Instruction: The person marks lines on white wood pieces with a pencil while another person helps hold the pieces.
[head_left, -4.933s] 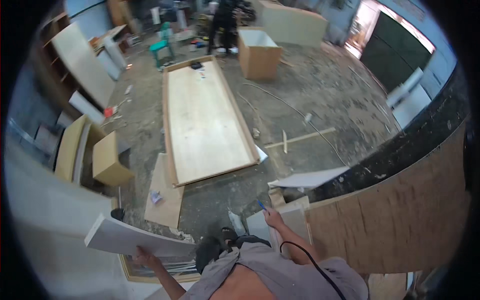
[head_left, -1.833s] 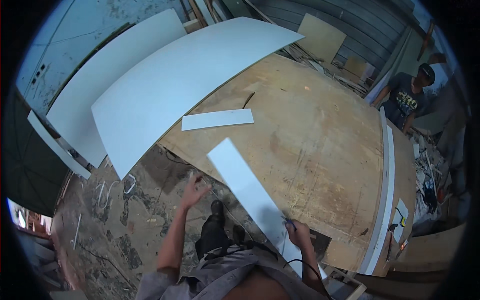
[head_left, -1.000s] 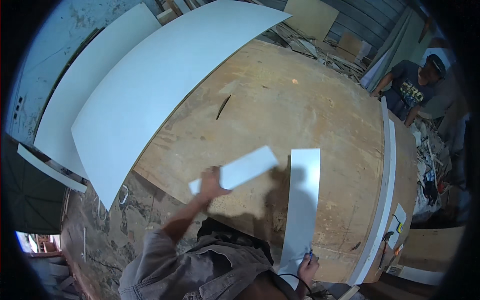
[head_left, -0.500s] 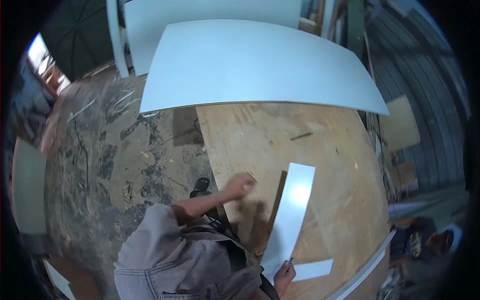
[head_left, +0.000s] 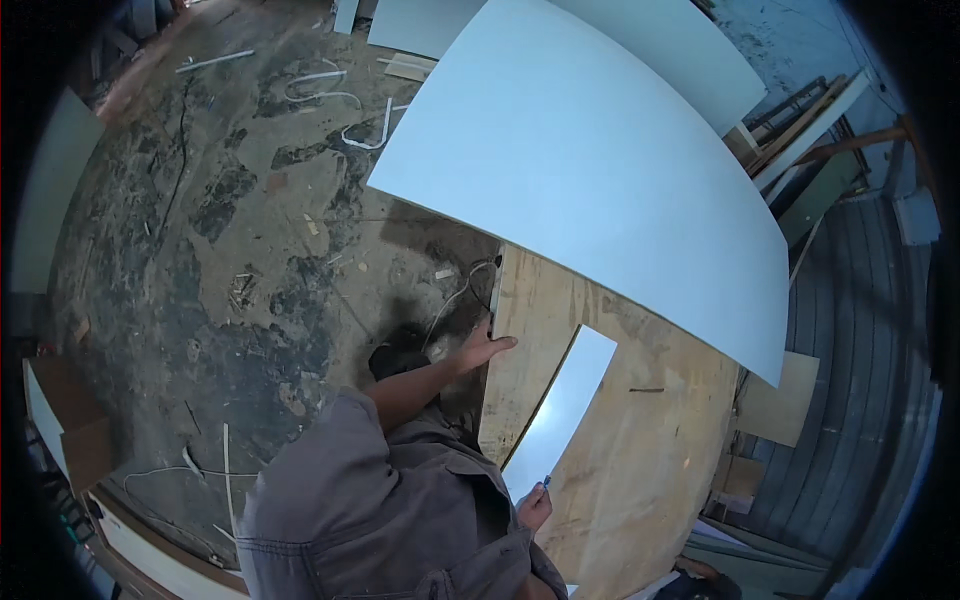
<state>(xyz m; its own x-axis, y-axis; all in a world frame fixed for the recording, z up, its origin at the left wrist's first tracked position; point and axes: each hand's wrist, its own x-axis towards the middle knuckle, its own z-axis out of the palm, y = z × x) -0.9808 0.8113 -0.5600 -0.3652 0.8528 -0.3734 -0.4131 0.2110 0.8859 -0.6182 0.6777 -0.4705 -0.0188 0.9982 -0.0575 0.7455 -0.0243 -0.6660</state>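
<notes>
My left hand [head_left: 480,350] is at the left edge of a plywood tabletop [head_left: 640,450]. Its thumb stretches over the top, and the fingers go over the side, partly hidden. Closed near the lower end of a long white strip of board [head_left: 568,405], my right hand [head_left: 535,508] has the tip of a small dark-blue thing [head_left: 546,482] sticking out of it. Its kind is too small to make out. The strip lies slanted on the plywood; its near end is hidden by my clothing.
A large white panel [head_left: 590,180] covers the tabletop's far part and overhangs its left side. A thin brown stick [head_left: 647,389] lies on the plywood. White strips and cords [head_left: 375,130] lie on the stained floor [head_left: 240,240]. Part of another person [head_left: 705,580] shows at lower right.
The view has turned, so the scene appears rotated. My left hand has moved from over the plywood to its left edge. The right hand stays at the white strip with the small dark-blue thing.
</notes>
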